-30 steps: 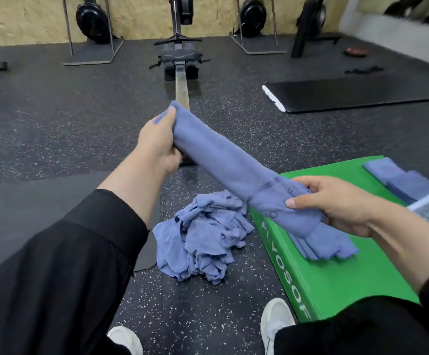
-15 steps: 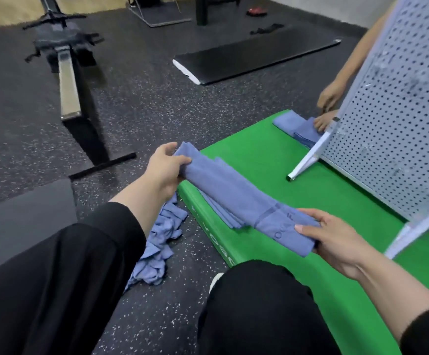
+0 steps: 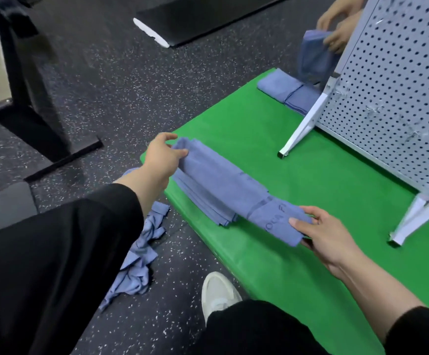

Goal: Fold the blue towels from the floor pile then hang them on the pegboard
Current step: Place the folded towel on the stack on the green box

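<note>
A: Floor (image 3: 111, 80): dark speckled rubber. Green box (image 3: 272, 139) on it, from centre out to 4 o'clock. Entries?

B: One folded towel (image 3: 223, 185), blue, long, lying across the box's near-left corner. Left hand (image 3: 160, 156) pinches its far end at 10 o'clock of centre; right hand (image 3: 328, 234) grips the near end, thumb on top, fingers curled under.

A: Writing?

B: Dark letters near the right thumb, too blurred to read.

A: Stock remaining?

B: Towel pile (image 3: 139, 249) on the floor at 7 o'clock, beside a white shoe (image 3: 217, 290). Two folded towels (image 3: 287, 89) at 1 o'clock, beside the pegboard (image 3: 392, 80), which stands on the box. Another person's hands (image 3: 336, 29) hold a towel behind it.
</note>
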`<state>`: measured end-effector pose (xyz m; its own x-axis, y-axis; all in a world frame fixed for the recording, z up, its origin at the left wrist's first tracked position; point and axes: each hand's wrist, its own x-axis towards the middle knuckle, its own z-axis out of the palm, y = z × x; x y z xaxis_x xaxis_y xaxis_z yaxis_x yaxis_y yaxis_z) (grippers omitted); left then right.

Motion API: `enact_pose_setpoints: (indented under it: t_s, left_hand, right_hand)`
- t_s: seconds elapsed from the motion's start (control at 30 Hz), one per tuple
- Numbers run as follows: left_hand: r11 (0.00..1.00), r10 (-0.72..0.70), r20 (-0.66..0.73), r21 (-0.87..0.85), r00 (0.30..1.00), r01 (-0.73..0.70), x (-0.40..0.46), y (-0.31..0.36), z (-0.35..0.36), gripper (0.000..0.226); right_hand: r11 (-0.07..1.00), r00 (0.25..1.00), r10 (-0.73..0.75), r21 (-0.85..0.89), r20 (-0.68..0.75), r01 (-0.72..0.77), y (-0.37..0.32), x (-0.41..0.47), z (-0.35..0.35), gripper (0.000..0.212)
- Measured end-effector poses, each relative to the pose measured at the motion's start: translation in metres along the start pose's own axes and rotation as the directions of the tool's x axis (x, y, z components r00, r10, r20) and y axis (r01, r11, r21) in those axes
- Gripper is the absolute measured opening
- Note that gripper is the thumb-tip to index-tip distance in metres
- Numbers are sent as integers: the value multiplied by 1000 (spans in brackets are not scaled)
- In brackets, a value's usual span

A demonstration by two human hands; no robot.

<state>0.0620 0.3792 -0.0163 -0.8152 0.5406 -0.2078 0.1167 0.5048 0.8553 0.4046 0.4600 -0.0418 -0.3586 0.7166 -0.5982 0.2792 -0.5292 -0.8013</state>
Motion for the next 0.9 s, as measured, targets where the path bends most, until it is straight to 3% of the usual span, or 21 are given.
enact_pose_setpoints:
  t_s: [0.23,0.33,0.4,0.47,0.57,0.63,0.7,0.9]
  left_hand:
    - [990,99,16,98,995,-100,92,21,25,44]
    - [965,76,2,252,997,-74,123,19,30,53]
    - [879,74,-16,474,997,-58,132,13,32,57]
    - [713,202,60,676,978,-188,120,4,44,47]
    - [511,325,370,706,871,-490,81,-15,77,36]
    - [399,268,541,691,797,-603,55,-30,94,34]
    - [331,202,606,697,769,-636,39,-43,103,35]
    - [417,225,553,690,802,-592,22,-38,92,35]
  right_hand:
    - [999,1000,-23,44,-12,24,-18,63,33,28]
    - [999,1000,-26,35,-18,26,-18,90,43,29]
    - [999,999,-11,-54,-31,9,-11,108,50,33]
    - [970,997,-23,-241,-71,5,1,124,52,41]
    - [830,981,-151,-555,-119,60,12,134,51,52]
    - [674,956,-274,-730,-105,113,14,134,48,58]
    - [564,943,-332,-807,-27,176,13,132,48,55]
    - [303,872,-456,-890,178,340,-4,121,68,35]
